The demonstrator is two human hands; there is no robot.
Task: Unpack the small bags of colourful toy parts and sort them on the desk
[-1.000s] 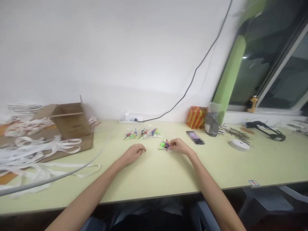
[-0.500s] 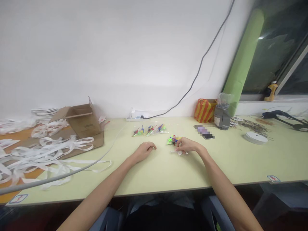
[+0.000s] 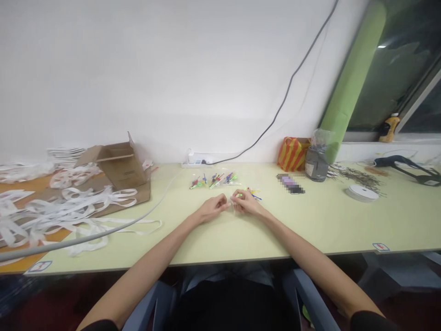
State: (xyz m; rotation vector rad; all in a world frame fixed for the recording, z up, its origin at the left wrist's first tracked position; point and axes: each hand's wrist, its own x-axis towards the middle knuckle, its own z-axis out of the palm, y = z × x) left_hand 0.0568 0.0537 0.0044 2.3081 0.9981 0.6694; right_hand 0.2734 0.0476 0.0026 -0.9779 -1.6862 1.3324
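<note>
The left hand [image 3: 212,208] and right hand [image 3: 246,202] are together at the middle of the bench [image 3: 310,230], fingertips closed around a small clear piece [image 3: 232,208]. The fingers hide most of it, so its exact shape is hard to make out, and it is too small and see-through to tell what it is. Just beyond the right hand lies a loose cluster of thin yellow, green and blue plastic parts [image 3: 252,194]. Farther back, near the wall, sit clear packets of small coloured parts [image 3: 211,182], though their contents are too small to tell apart.

To the right of these lies a phone [image 3: 290,184], its surface blurred out. A striped orange bag [image 3: 291,154] and a grey jar [image 3: 316,164] stand beyond it, and a white tape roll [image 3: 361,193] lies toward the right edge. At the left of the frame, white plastic strips [image 3: 76,207] sprawl across flattened cardboard [image 3: 131,198] in front of an open cardboard box [image 3: 122,166]. The strips run off the left edge, cut off by the frame.
</note>
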